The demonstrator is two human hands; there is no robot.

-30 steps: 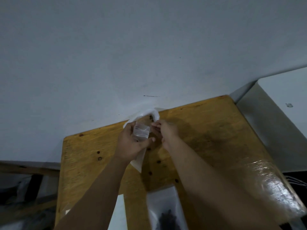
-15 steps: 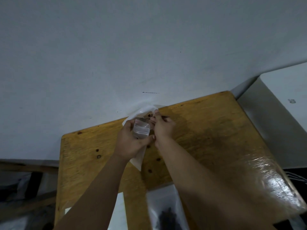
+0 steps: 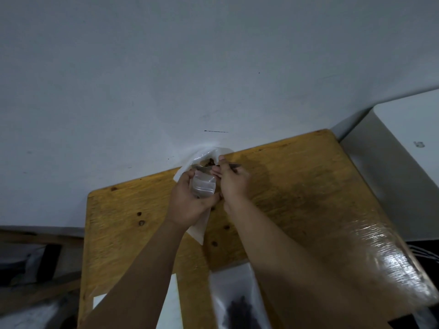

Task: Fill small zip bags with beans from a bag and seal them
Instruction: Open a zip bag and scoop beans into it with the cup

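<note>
Near the centre of the frame, over the far part of the tabletop (image 3: 297,186), both hands meet at the bags. The left hand (image 3: 190,203) is curled round the small zip bag (image 3: 204,186), thumb across its lower face. The white bag (image 3: 200,230) seems caught behind the same fingers, and its lower corner hangs below the palm. The right hand (image 3: 234,184) pinches a thin grey strip (image 3: 231,165) at the white bag's mouth, where a few beans (image 3: 210,162) show. Whether that strip is a scoop or a bag's lip I cannot tell.

The zip bag is clear, glossy film, probably almost weightless, limp and slippery. The stiffer zip band at its top looks the best place to hold, lips kept apart. The white bag is milky, crinkled and soft, so it will likely sag wherever the beans shift and is best gripped at the neck. The beans are small, dark and hard, and apt to roll and scatter.

The tabletop is yellow varnished wood with dark knots, under shiny plastic wrap (image 3: 380,257) at the lower right. A clear pouch (image 3: 237,302) with dark contents lies at lower centre.
</note>
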